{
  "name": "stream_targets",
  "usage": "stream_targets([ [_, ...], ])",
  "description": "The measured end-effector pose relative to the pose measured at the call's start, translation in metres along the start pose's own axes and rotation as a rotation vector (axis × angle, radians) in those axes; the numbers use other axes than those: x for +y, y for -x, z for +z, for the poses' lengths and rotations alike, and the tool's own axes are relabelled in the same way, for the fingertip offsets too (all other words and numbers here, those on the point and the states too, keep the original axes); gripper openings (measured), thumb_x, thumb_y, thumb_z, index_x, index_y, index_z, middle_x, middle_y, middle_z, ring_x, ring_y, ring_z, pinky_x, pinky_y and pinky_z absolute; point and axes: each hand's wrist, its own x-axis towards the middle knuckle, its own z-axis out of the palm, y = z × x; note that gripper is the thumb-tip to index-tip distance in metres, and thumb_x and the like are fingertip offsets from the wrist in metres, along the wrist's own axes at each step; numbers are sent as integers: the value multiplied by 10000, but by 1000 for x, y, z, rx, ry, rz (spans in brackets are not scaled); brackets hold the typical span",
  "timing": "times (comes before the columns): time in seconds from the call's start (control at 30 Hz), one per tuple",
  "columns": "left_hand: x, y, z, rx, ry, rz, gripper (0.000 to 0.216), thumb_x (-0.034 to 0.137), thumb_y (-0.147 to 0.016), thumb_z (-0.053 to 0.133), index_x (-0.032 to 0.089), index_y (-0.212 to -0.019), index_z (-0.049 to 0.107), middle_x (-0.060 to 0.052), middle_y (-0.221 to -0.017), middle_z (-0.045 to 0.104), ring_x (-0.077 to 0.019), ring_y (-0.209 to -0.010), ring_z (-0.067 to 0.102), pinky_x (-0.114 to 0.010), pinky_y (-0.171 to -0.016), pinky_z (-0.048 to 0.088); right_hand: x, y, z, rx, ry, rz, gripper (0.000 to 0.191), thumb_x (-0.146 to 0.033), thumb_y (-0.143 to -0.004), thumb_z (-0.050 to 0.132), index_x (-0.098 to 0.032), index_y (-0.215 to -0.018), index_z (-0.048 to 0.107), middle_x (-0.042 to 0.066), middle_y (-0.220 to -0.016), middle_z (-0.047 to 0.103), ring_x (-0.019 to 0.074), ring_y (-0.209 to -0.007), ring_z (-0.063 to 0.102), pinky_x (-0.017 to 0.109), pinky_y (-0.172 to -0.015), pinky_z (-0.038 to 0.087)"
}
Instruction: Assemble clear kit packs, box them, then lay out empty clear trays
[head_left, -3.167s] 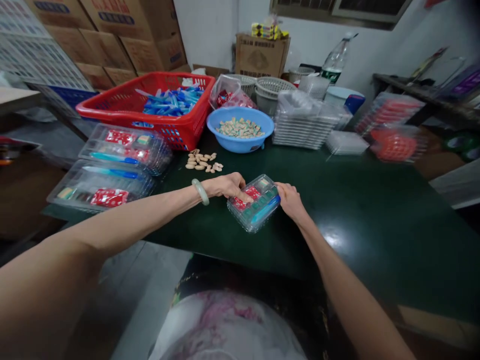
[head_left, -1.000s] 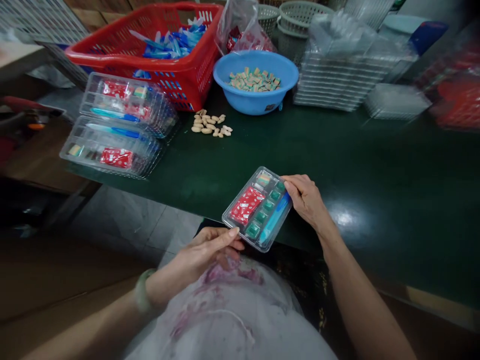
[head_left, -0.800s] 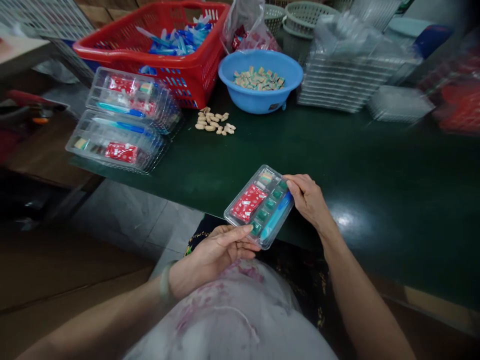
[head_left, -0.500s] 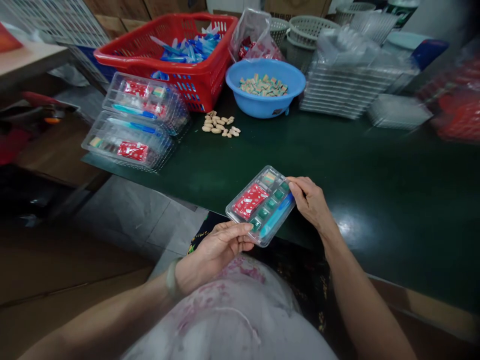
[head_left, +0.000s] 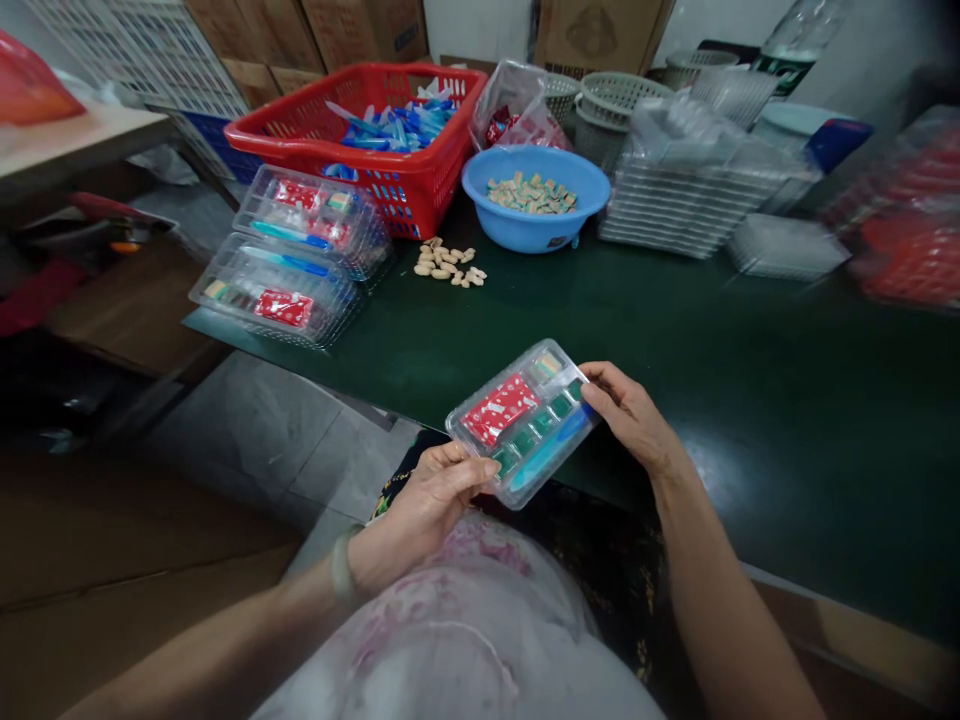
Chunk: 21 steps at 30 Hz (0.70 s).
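Observation:
Between my hands, over the near edge of the green table, is a clear plastic compartment tray [head_left: 517, 420]. In it lie a red packet with white spots [head_left: 501, 408], a blue pen-like piece [head_left: 547, 450] and a small striped block [head_left: 550, 363]. Several small square compartments in a row show green through them. My left hand [head_left: 442, 490] pinches the near left corner, thumb on top and fingers underneath. At the far right corner my right hand [head_left: 626, 410] grips the rim with its thumb above. The fingers under the tray are partly hidden.
Two stacks of filled trays [head_left: 277, 290] stand at the table's left edge. Behind are a red basket [head_left: 360, 160] of blue pieces, a blue bowl [head_left: 536, 225] of small blocks, and stacked clear trays [head_left: 667, 190]. Peanuts [head_left: 448, 263] lie loose before the bowl.
The tray stays in both hands and has tilted slightly. The view has shifted, so the things on the table sit a little lower in the picture.

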Motion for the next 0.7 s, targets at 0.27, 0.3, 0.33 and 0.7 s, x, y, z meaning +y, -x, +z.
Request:
stream_targets([
  [0.27, 18, -5, -8, -228, -148, 86, 176, 216, -723, 738, 103, -734, 603, -66, -704, 586, -150, -621, 543, -273, -636, 453, -17, 21, -7, -15, -475, 237, 542, -416, -732, 696, -224, -1204, 512, 59, -941, 686, 197, -765, 648, 313, -649, 507],
  [0.3, 22, -7, -6, -255, -162, 79, 176, 221, -736, 731, 100, -749, 604, -68, -714, 584, -146, -628, 540, -269, -639, 452, -17, 26, -8, 26, -504, 258, 548, -403, -708, 721, -220, -1190, 533, 58, -926, 691, 198, -755, 651, 311, -641, 509],
  [0.33, 26, -9, -3, -282, -170, 75, 176, 229, -754, 722, 99, -770, 605, -68, -726, 580, -139, -635, 535, -263, -643, 451, -17, 32, -8, 82, -533, 276, 537, -389, -686, 742, -217, -1161, 558, 56, -909, 694, 197, -744, 653, 307, -632, 511],
  [0.7, 29, -42, 67, -551, -73, 16, 383, 447, -905, 523, 112, -1064, 620, -138, -1034, 593, -221, -891, 591, -334, -785, 515, -20, 123, 9, 806, -817, 263, 443, -279, -670, 772, -263, -1078, 602, 24, -1000, 696, 200, -863, 671, 351, -770, 560],
])
